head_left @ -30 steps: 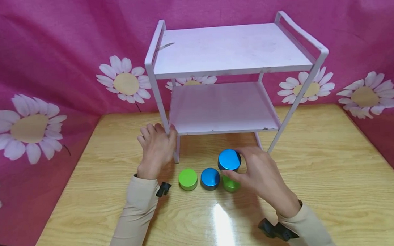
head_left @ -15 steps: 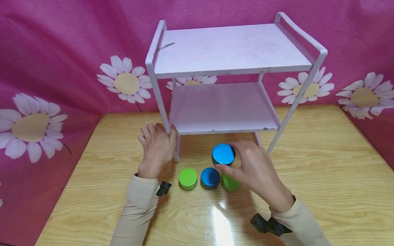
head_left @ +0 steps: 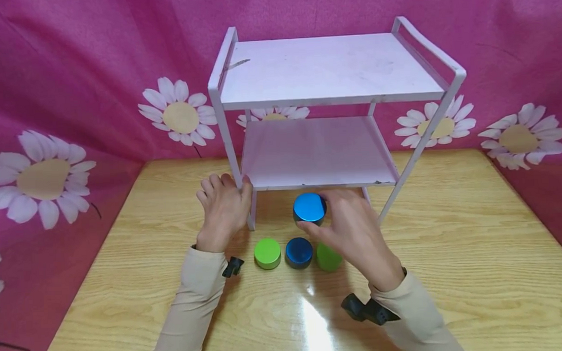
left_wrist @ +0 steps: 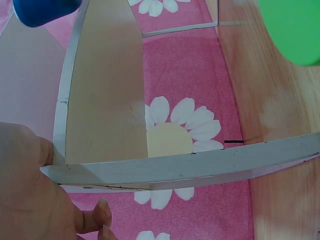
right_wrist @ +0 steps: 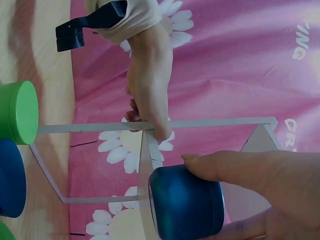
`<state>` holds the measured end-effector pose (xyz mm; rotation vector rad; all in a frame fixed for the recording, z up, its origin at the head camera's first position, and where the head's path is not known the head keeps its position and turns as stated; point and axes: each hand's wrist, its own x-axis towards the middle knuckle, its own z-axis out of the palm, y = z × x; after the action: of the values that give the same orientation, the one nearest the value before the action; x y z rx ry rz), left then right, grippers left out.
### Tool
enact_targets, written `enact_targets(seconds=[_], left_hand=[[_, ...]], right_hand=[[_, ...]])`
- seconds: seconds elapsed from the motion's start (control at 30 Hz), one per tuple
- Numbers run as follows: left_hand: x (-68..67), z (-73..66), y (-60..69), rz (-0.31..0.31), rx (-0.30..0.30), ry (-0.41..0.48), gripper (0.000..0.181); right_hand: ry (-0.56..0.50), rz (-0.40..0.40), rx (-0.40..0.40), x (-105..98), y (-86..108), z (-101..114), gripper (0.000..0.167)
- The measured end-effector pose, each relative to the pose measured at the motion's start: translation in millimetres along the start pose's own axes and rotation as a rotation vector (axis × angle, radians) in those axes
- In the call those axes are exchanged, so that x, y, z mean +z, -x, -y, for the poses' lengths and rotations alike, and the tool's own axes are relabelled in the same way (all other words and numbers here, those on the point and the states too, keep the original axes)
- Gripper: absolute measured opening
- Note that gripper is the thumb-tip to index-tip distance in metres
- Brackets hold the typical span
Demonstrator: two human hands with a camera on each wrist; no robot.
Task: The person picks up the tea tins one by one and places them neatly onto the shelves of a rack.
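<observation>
My right hand (head_left: 357,232) pinches a round blue tin (head_left: 309,208) between thumb and fingers, raised off the table in front of the rack's lower shelf (head_left: 318,152). Its smooth blue side (right_wrist: 185,205) fills the space by the thumb in the right wrist view. At the rack's front left post, my left hand (head_left: 223,213) grips the frame, thumb by the shelf corner and fingers around the outside. Below the raised tin a row stands on the table: a green tin (head_left: 267,252), a blue tin (head_left: 299,252) and another green tin (head_left: 329,257), partly hidden by my right hand.
The white two-tier rack (head_left: 328,68) has side rails at its top and slanting legs. It stands on a wood-grain table (head_left: 479,251). A pink cloth (head_left: 95,58) with large daisies hangs behind and at the sides.
My right hand has carried the blue tin up and to the left, from over the right green tin toward the rack's lower shelf. My left hand has stayed at the post.
</observation>
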<state>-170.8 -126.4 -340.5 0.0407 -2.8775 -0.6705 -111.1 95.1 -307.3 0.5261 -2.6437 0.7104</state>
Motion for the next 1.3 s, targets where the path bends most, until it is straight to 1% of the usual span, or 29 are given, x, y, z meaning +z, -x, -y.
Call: enact_targets(seconds=[0.07, 0.27, 0.4, 0.57, 0.8, 0.93, 1.03, 1.17, 1.3], left_hand=[[0.1, -0.2, -0.1, 0.000, -0.001, 0.003, 0.051], [0.9, -0.3, -0.2, -0.011, 0.000, 0.011, 0.051], [0.3, -0.7, -0.7, -0.015, 0.004, 0.013, 0.051], [-1.1, -1.0, 0.0, -0.001, 0.001, 0.000, 0.050], [-0.8, -1.4, 1.0, 0.015, -0.006, -0.003, 0.050], [-0.7, -0.9, 1.1, 0.004, -0.012, -0.004, 0.051], [-0.2, -0.6, 1.2, -0.004, -0.009, -0.006, 0.051], [0.4, -0.2, 1.4, -0.006, -0.003, 0.005, 0.051], [-0.3, -0.8, 1.2, -0.003, -0.003, 0.020, 0.051]], right_hand=[[-0.012, -0.001, -0.004, 0.2, -1.8, 0.8, 0.057], [-0.053, 0.029, 0.026, 0.2, -4.2, 2.9, 0.059], [-0.048, 0.023, 0.025, -1.2, -8.2, 6.3, 0.060], [-0.025, 0.015, 0.024, -3.2, -16.7, 14.3, 0.053], [-0.047, 0.031, 0.021, -3.8, -29.3, 25.8, 0.046], [-0.027, 0.025, 0.000, -0.1, -39.0, 29.2, 0.043], [-0.016, 0.029, -0.001, 3.3, -44.6, 31.8, 0.042], [-0.011, 0.033, 0.019, 7.6, -49.1, 35.8, 0.041], [-0.028, 0.031, 0.029, 11.4, -53.0, 38.6, 0.041]])
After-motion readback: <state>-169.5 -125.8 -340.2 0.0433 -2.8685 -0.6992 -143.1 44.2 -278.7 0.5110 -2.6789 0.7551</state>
